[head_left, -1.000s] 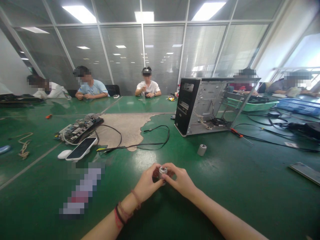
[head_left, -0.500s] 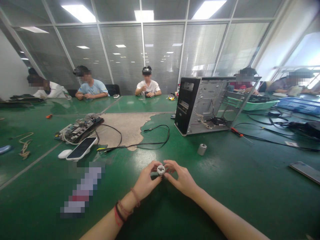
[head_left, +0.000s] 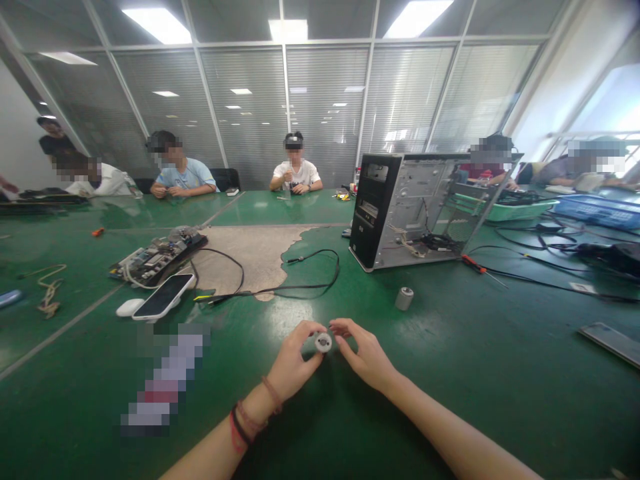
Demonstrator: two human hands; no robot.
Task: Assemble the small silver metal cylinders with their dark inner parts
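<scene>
My left hand (head_left: 293, 355) is closed, thumb and fingers around the edge of a small round whitish part with dark openings in its face (head_left: 323, 343). It looks like the end of a small motor. Just right of it, my right hand (head_left: 367, 355) is curved with thumb and fingers apart. A small gap shows between those fingers and the round part, and nothing is visible in them. Farther forward and to the right, a short grey metal cylinder (head_left: 404, 299) stands on the green table (head_left: 450, 360).
An open computer case (head_left: 380, 220) stands beyond the cylinder, with an orange-handled screwdriver (head_left: 474, 265) beside it. Left are a phone (head_left: 164, 297), a white case (head_left: 131, 308), a circuit board assembly (head_left: 160, 257) and a black cable (head_left: 310, 287). Several people sit around the table.
My right hand has drawn slightly right, off the round part. My left hand still holds it, its face turned a little. A standing person has come into view at far left.
</scene>
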